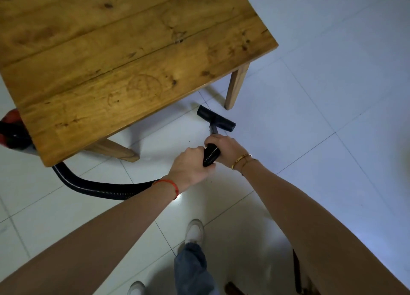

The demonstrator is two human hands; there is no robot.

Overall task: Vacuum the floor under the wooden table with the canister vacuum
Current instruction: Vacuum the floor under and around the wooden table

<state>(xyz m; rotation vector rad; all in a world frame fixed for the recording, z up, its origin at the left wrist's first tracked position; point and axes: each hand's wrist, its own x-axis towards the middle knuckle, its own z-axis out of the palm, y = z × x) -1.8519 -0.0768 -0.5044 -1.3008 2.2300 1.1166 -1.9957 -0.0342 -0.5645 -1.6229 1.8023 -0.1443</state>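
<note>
The hose (209, 156) is gripped by both hands, left (190, 167) and right (226, 149). The nozzle (216, 121) is set on the floor (310, 117) beside the bench (124, 57); the canister (12, 130) is partly hidden behind it.

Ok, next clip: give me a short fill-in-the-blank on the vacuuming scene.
1. Both hands grip the black ____ end above the floor nozzle.
2. The nozzle sits on the white tiles beside a table ____.
3. The left hand wears a ____ string at the wrist.
4. The right hand wears gold ____.

Missing words: hose; leg; red; bracelets
</note>
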